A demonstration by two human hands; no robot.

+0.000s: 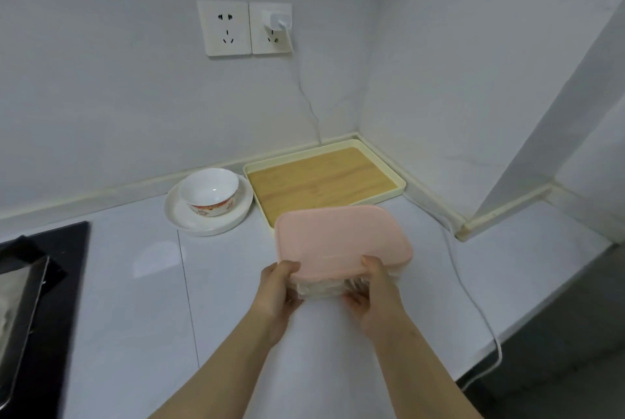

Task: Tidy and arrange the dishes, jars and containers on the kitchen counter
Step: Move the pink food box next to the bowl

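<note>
A clear plastic container with a pink lid (341, 239) is held above the white counter (142, 283), just in front of the tray. My left hand (280, 290) grips its near left corner, thumb on the lid's edge. My right hand (375, 290) grips the near right corner the same way. Behind it a cream tray with a wooden base (321, 178) lies in the counter's corner with nothing on it. To the tray's left a white bowl with a red pattern (209, 192) stands on a white plate (189, 219).
A black stove top (44, 283) with a metal pan on it fills the left edge. A white cable (473, 297) runs from a plugged charger (277, 21) in the wall socket down across the counter's right side. Walls close the back and right.
</note>
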